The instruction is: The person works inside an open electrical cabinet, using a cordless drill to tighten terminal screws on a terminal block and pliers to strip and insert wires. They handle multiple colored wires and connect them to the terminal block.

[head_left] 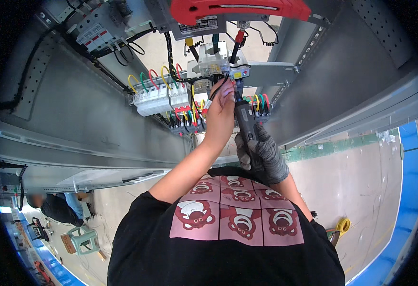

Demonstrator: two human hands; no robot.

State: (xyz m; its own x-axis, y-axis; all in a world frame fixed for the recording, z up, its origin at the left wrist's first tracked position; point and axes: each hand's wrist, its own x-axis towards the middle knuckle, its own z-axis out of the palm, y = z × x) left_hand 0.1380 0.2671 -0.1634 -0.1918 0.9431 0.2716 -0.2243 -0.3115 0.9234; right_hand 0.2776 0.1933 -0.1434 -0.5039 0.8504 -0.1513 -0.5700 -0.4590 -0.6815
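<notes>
My bare left hand [222,107] reaches up to the underside of a white electrical component [218,66] with a clear cover. Its fingers are closed near some thin black wires, and whatever they pinch is hidden. My right hand [266,155], in a grey glove, is wrapped round a dark handheld electric screwdriver [245,117]. The screwdriver points upward, with its tip close to the component and beside my left fingertips. Just left of my left hand stands a row of white circuit breakers [154,99] with yellow, green and red wires looping from their tops.
Grey metal cabinet walls [137,143] enclose the work on both sides. A red-handled switch [240,9] hangs over the top. More breakers [94,31] sit at upper left. Behind, a green stool [84,240], a crouching person [61,208] and a yellow coil [343,225] are on the floor.
</notes>
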